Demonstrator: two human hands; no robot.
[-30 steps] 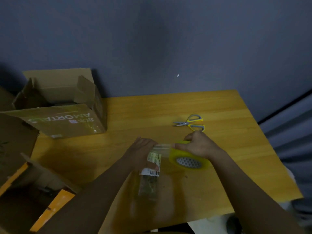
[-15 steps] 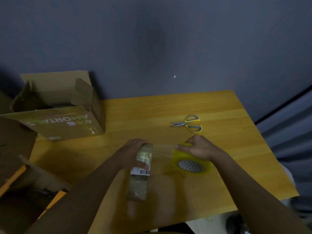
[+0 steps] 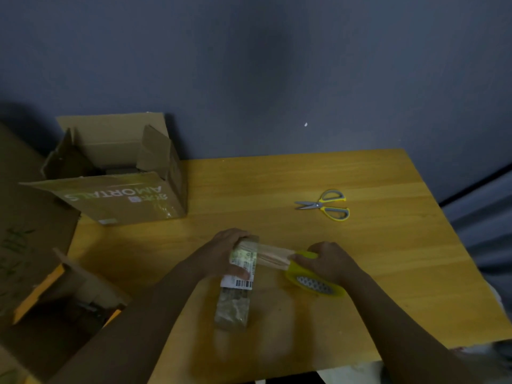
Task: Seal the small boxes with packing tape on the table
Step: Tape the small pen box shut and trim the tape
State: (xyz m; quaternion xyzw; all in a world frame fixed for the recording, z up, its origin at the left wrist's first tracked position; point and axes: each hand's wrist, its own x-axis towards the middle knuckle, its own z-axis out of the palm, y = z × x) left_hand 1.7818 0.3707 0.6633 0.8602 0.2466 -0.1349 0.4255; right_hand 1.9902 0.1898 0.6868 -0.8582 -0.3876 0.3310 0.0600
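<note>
A small long cardboard box [image 3: 235, 303] with a white barcode label lies on the wooden table [image 3: 388, 259], near its front middle. My left hand [image 3: 221, 253] grips the box's far end, thumb across the label. My right hand [image 3: 328, 261] grips a yellow tape roll [image 3: 315, 281] just right of the box. A strip of clear tape [image 3: 273, 257] stretches from the roll to the box's far end.
Yellow-handled scissors [image 3: 325, 207] lie shut on the table behind the roll. A large open cardboard box [image 3: 119, 198] stands at the table's back left corner. More open cartons [image 3: 55, 289] sit lower at the left, beside the table. A dark wall rises behind.
The strip of tape between roll and box has grown longer as my right hand drew the roll to the right. My left hand stays on the box.
</note>
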